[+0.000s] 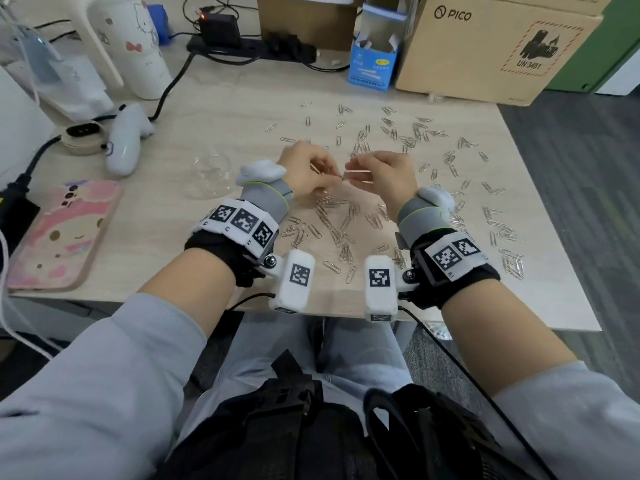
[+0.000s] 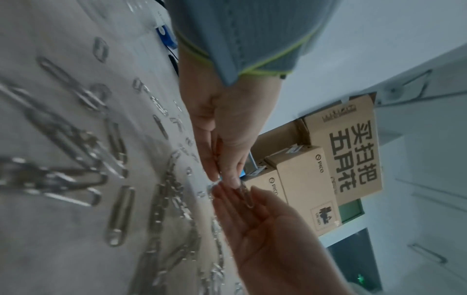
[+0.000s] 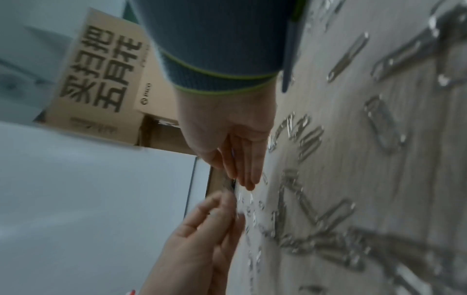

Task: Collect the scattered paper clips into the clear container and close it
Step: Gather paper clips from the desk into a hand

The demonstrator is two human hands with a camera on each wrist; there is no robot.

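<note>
Progress is judged as early: nearly all of the paper clips lie scattered over the wooden table, thickest in a band just in front of the wrists and in a looser field toward the far right. The clear container stands on the table to the left of the hands, just beside the left wrist; it appears open, and I cannot tell whether any clips are inside it, nor can I pick out a lid. Both hands are raised above the table, near its middle, fingertips meeting. The left hand has its fingers curled, with thumb and forefinger pinching at a clip that lies across its fingertips in the left wrist view. The right hand meets it with fingers pressed together, pinching the same spot; a thin straight glint runs between the 2 hands in the head view, possibly linked clips being parted, though blur prevents certainty. Remaining work, by this evidence: gather almost the whole scatter, deposit it in the container, then find and fit the closure. No step of closing has begun.
</note>
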